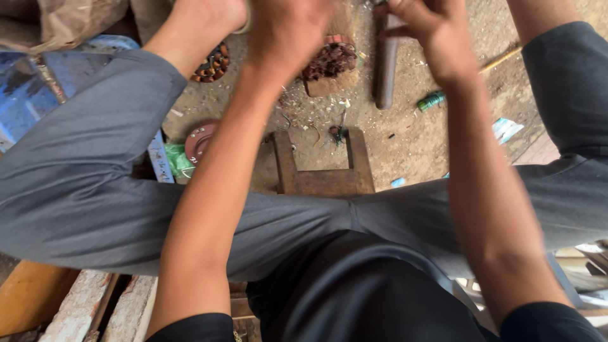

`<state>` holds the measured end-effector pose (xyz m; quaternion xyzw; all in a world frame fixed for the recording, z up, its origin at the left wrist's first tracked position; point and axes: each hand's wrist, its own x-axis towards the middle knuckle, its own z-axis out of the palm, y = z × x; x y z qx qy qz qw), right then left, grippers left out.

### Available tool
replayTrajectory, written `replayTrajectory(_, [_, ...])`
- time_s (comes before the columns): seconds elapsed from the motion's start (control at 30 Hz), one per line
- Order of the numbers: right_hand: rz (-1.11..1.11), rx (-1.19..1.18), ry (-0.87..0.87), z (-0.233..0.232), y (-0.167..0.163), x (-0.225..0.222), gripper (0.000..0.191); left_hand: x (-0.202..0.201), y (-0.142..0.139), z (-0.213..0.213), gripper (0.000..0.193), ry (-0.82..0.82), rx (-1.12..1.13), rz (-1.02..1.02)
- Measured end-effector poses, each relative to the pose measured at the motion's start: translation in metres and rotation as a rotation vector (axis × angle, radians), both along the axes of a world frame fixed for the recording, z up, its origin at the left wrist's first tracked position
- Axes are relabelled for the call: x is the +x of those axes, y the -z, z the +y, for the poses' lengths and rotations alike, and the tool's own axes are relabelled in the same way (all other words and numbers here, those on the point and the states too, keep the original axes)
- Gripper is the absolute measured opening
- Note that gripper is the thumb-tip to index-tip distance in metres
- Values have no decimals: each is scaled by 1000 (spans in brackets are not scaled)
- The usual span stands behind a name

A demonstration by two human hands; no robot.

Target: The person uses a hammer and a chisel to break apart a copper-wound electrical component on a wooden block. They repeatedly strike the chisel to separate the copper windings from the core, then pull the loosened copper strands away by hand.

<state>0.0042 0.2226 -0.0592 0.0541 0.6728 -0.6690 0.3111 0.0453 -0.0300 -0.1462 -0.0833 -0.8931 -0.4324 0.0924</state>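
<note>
We're seated over the low brown wooden stool frame. Beyond it, our left hand is curled, its grasp blurred and unclear; our right hand pinches loosely, beside the dark wooden rod. Best we steady both wrists above the reddish-brown coil bundle.

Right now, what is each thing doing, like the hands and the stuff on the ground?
Left hand: raised, blurred, fingers curled; grip unclear.
Right hand: raised, fingers bent, near a dark wooden bar.
Dark wooden bar: lying on the dirt ground.
Wooden frame: flat on the ground, open side facing away.
Copper coil bundle: resting on a wooden block.
Round reddish disc: lying flat beside green plastic.
Green spool: lying on its side.
</note>
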Motion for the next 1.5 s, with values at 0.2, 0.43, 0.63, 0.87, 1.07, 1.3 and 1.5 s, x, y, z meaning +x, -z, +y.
replayTrajectory(0.2, [-281,554,-916,-36,-58,-29,37,36,-48,40,36,418,-390,382])
replayTrajectory(0.43, [-377,726,-606,-11,-32,49,33,37,-18,-10,23,92,102,-260])
replayTrajectory(0.63, [-120,846,-444,-32,18,99,26,46,36,-26,34,-7,124,-476])
replayTrajectory(0.87, [509,1044,-431,-30,42,116,20,62,76,20,37,117,-13,-509])
replayTrajectory(1.07, [597,1085,-283,-15,63,126,15,69,85,32,56,81,-141,-312])
replayTrajectory(1.3, [498,1062,-154,-4,68,122,12,67,72,31,59,47,-131,-305])
replayTrajectory(1.5, [745,998,-455,-5,55,104,14,66,67,22,35,66,16,-327])
